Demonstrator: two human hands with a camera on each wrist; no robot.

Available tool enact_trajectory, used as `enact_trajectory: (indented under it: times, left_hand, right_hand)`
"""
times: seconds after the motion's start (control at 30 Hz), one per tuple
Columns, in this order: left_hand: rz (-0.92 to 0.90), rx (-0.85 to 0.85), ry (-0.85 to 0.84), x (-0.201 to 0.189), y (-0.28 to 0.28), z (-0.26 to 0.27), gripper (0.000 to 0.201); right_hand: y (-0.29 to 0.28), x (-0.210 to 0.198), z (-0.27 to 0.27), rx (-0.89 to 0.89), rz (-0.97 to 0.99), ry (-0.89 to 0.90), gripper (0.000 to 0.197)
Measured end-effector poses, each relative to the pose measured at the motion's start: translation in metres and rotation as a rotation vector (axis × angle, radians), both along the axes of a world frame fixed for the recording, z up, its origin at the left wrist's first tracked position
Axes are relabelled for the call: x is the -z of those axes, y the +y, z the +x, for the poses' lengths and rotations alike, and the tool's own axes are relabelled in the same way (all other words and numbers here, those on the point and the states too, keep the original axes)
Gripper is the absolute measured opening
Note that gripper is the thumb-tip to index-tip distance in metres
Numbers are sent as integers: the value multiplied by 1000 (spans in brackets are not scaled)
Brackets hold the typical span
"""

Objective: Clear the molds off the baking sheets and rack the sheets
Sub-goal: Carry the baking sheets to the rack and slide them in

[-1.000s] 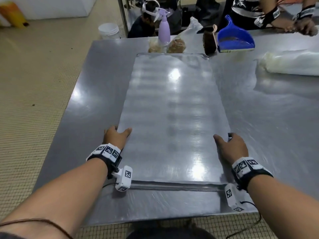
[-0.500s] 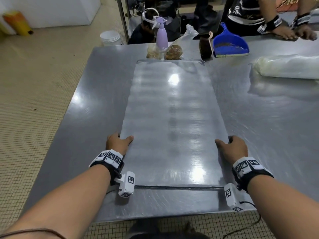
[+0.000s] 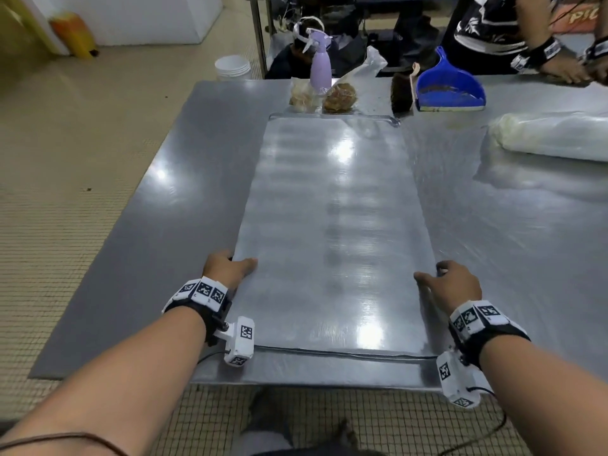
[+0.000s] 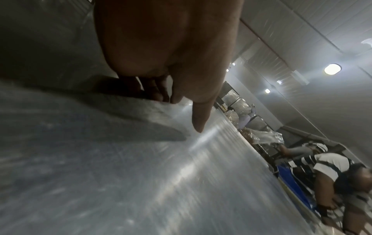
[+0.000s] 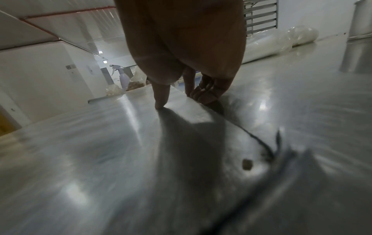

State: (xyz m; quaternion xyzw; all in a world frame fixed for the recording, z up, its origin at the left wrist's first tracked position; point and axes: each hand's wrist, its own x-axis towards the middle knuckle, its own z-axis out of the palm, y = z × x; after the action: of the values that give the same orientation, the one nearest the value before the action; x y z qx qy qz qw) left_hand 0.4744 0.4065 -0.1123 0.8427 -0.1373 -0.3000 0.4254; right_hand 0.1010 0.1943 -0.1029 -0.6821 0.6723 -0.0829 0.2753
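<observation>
Left hand (image 3: pixel 227 269) and right hand (image 3: pixel 452 287) each clamp a long side edge of the bare baking sheet (image 3: pixel 332 225) lying flat on the surface (image 3: pixel 510 225), thumbs on top; uneven lift could tip it and slip the grip.

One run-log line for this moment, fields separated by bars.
left hand grips baking sheet left edge | right hand grips right edge | sheet flat on table, no molds on it

Long flat metal baking sheet (image 3: pixel 332 232) laid lengthwise on steel table (image 3: pixel 184 205), near edge to far. Lilac spray bottle (image 3: pixel 320 69) and bagged pastries (image 3: pixel 339 97) placed just beyond its far end; blue plastic dustpan (image 3: pixel 450 88) far right; plastic-wrapped roll (image 3: pixel 552 134) right.
</observation>
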Motion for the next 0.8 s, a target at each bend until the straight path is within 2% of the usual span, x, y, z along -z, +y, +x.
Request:
enact_trajectory:
  times: [0.07,0.1,0.2,0.3,0.43,0.57,0.63,0.7,0.77,0.8]
  left_hand:
    - [4,10,-8,10,1,1,37]
    - [18,22,-15,4,1,-4,38]
    - [72,96,-36,-19,7,-15,22]
    - [69,131,-93,-30,15,-18,7]
    - [42,137,-117,-28,19,-24,10]
    - [15,182,-88,-29,23,-20,12]
    - [36,217,-75,-28,26,-14,11]
    - [91,287,-101,-26,29,-10,34]
    - [208,397,-185,-22,31,-9,76]
    - [268,456,-229,-20,32,-12,90]
  right_hand:
    - [1,0,-3,-33,-19,4,51]
    - [1,-1,-4,-46,-30,8,48]
    - [2,0,-7,-71,-66,25,33]
    - [4,0,-8,-55,-70,32,37]
    - [11,-2,-7,-31,-49,62,29]
    - [31,1,-15,5,-67,75,35]
    - [42,3,-19,-1,-61,101,32]
    - [55,3,-21,-5,-61,132,27]
    - [71,2,-17,-26,-130,171,29]
    - [81,2,-14,-60,-179,177,32]
